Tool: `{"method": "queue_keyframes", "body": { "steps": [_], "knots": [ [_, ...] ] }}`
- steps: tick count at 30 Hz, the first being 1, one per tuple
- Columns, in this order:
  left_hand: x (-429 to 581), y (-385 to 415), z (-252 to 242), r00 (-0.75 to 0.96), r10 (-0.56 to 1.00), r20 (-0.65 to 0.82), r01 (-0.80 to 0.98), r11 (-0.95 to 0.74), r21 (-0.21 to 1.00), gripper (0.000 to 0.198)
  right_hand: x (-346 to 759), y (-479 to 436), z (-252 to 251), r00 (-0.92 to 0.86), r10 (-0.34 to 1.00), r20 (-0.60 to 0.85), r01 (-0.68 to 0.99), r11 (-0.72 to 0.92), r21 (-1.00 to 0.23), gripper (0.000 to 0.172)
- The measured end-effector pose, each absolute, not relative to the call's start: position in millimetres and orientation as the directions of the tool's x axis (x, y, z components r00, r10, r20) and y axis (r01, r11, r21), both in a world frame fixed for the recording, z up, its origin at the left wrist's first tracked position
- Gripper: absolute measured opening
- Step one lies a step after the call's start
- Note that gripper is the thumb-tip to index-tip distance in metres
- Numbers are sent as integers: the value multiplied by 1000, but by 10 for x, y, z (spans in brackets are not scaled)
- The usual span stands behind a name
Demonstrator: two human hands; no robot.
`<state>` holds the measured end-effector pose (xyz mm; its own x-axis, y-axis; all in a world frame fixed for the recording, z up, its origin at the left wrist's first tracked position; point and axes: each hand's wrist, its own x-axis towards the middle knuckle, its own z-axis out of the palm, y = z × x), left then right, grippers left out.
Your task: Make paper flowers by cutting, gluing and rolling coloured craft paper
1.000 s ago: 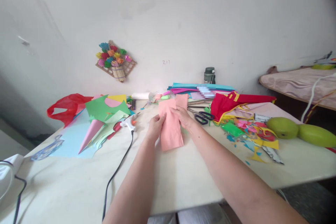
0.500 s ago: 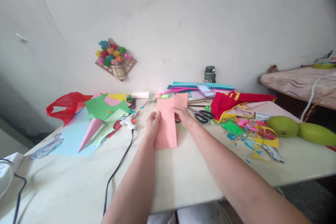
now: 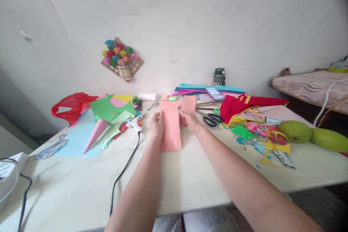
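Note:
A salmon-pink paper strip (image 3: 170, 130) is held upright over the white table (image 3: 190, 177), its lower end near the tabletop. My left hand (image 3: 157, 126) pinches its left edge and my right hand (image 3: 189, 121) pinches its right edge, both about halfway up. A second pink piece (image 3: 188, 103) lies just behind my right hand. Black-handled scissors (image 3: 211, 119) rest to the right of that hand. A white glue gun (image 3: 135, 124) with a black cord lies to the left of my left hand.
Coloured paper sheets and a pink cone (image 3: 96, 134) cover the left side beside a red plastic bag (image 3: 71, 105). A paper stack (image 3: 209, 90), red cloth (image 3: 244, 105), paper scraps (image 3: 261, 137) and two green fruits (image 3: 296, 131) sit right. A paper flower basket (image 3: 121, 61) hangs on the wall.
The pink strip has swung from a tilt to nearly upright and narrower, as my hands drew closer together on its edges. The view shifted slightly.

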<state>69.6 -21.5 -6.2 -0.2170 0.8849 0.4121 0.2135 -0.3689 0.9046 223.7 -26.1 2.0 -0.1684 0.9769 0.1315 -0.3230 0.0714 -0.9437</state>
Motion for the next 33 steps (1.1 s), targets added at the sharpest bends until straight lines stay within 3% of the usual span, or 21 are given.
{"method": "queue_keyframes", "body": {
  "steps": [6, 10, 16, 20, 24, 26, 29, 33],
  "knots": [
    [669, -185, -93, -275, 845, 458, 267, -391, 881, 34, 2228, -285, -7, -246, 960, 135, -324, 50, -945, 14],
    [648, -184, -92, -344, 823, 452, 251, -383, 889, 35, 2229, -302, -1, -275, 954, 123, -290, 40, -956, 21],
    [670, -216, -53, -393, 836, 383, 157, -350, 924, 30, 2164, -292, -23, -79, 989, 126, -19, 125, -992, 19],
    [770, -309, 30, -210, 954, 215, -193, -257, 947, 34, 2108, -251, -60, 41, 974, 223, 110, 217, -970, 20],
    [866, -402, 132, 57, 998, 1, -539, 30, 842, 57, 2101, -224, -70, 64, 948, 311, 220, 291, -931, 25],
    [897, -419, 156, 161, 987, -23, -568, 112, 815, 54, 2111, -220, -77, 68, 933, 353, 261, 325, -909, 26],
    [928, -411, 145, 251, 967, 27, -548, 120, 828, 32, 2120, -235, -84, 99, 894, 437, 420, 361, -833, 24],
    [938, -376, 93, 245, 969, 12, -587, 138, 798, 17, 2104, -302, -50, 70, 839, 539, 709, 338, -619, 22]
  ]
}}
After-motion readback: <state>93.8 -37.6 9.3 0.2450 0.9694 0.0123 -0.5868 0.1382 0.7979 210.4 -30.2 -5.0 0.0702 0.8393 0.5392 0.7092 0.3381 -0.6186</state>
